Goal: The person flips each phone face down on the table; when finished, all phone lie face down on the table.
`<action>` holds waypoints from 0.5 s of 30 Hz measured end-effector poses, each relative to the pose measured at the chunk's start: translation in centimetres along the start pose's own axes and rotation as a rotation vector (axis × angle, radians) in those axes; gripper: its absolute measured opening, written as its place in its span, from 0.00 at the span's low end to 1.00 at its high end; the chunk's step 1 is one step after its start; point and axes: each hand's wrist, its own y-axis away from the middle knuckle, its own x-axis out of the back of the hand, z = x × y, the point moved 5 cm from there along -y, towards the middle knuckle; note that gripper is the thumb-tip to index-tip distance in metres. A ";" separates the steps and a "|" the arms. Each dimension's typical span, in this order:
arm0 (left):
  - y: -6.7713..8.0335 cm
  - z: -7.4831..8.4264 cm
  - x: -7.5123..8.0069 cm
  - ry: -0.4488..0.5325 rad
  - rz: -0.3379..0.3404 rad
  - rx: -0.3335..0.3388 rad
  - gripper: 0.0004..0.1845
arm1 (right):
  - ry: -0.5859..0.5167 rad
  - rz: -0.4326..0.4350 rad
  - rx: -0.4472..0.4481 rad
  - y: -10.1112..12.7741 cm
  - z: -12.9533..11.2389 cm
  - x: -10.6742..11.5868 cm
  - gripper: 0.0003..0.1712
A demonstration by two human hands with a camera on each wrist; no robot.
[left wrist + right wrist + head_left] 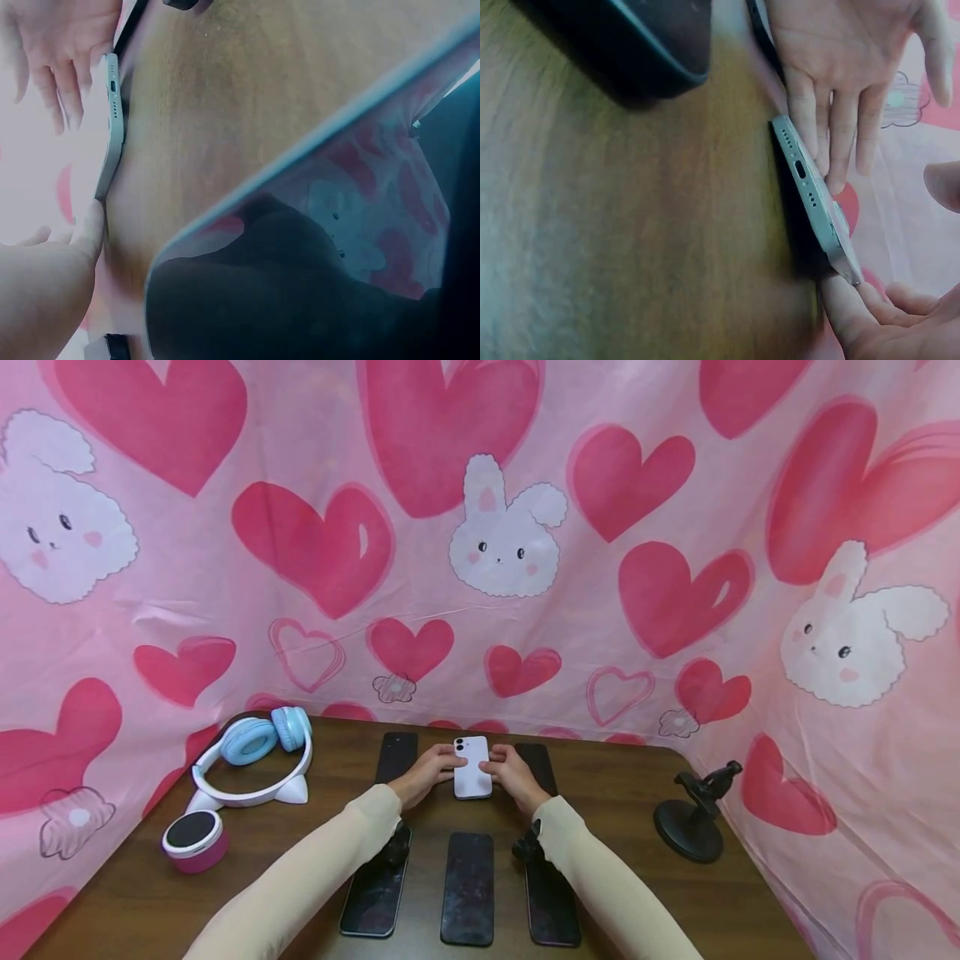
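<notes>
Three dark phones [467,888] lie in a row under the forearms on the wooden table [630,810]; headphones [255,760] and a small round speaker [194,840] sit left, a black stand [696,814] right. The white phone [472,766] lies back-up at table centre. The left hand [429,772] and right hand [510,770] touch its side edges with nearly straight fingers, not clenched.

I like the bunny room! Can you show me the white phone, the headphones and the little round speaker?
white phone [472,774], head view, middle of its back.
headphones [250,742], head view, blue ear cup.
speaker [191,830], head view, black top.
</notes>
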 end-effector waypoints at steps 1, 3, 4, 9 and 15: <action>0.0 0.0 0.0 -0.003 0.000 -0.001 0.39 | 0.011 0.002 -0.003 0.0 0.0 0.0 0.37; 0.0 0.0 0.1 -0.002 0.000 -0.001 0.39 | 0.030 0.004 -0.008 0.0 0.1 -0.1 0.37; 0.0 0.0 0.1 -0.006 0.000 -0.002 0.39 | 0.037 0.005 -0.009 0.0 0.1 -0.1 0.37; 0.0 0.0 0.3 -0.019 -0.007 0.002 0.38 | 0.051 0.000 -0.023 0.1 0.1 -0.2 0.36; 0.2 -0.1 0.3 -0.046 -0.013 -0.003 0.39 | 0.081 -0.007 -0.027 0.2 0.2 -0.2 0.37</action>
